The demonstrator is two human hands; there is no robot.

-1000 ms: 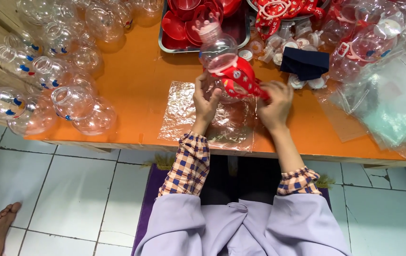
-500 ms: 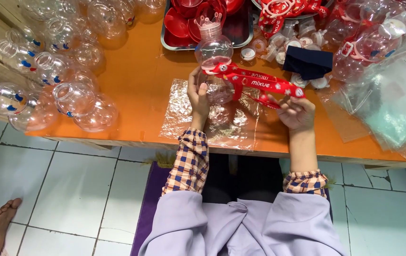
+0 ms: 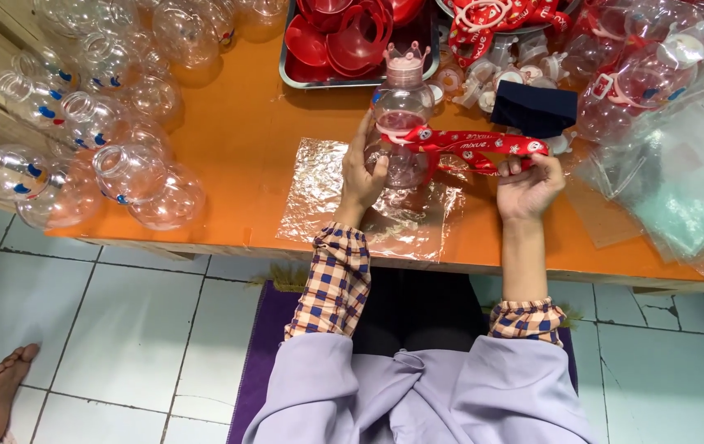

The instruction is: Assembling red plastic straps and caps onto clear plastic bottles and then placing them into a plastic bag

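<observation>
1. Centre of the frame, slightly up: we see the left hand (image 3: 362, 168) wrapped around the body of a clear plastic bottle (image 3: 399, 123), fingers curled on its side, so it is closed on the bottle.
2. The bottle stands upright on the orange surface (image 3: 245, 140), on a crinkled clear plastic sheet (image 3: 327, 193); it carries a pinkish crown-shaped cap (image 3: 406, 59) on top.
3. Right of centre: the right hand (image 3: 528, 185) pinches the far end of a red printed strap (image 3: 467, 144) between thumb and fingers, so it is closed on the strap. The strap runs from the bottle's neck across to that hand, fairly taut.
4. Handling, as we judge it: the bottle looks empty, so light and easy to tip; thin clear plastic, smooth and probably slippery, likely to dent if squeezed hard. Best held round the middle, as now, or at the stiffer neck.
5. The strap looks soft and floppy, flat, no weight to speak of; take it at the end or close to the neck loop.
6. Around: a heap of empty clear bottles (image 3: 80, 107) upper left, a metal tray (image 3: 290, 78) of red plastic parts top centre, more red straps and bagged bottles upper right, a dark blue cloth (image 3: 545, 107) just past the strap.
7. A bare foot (image 3: 2, 390) on the tiled floor, lower left, belongs to someone else.
</observation>
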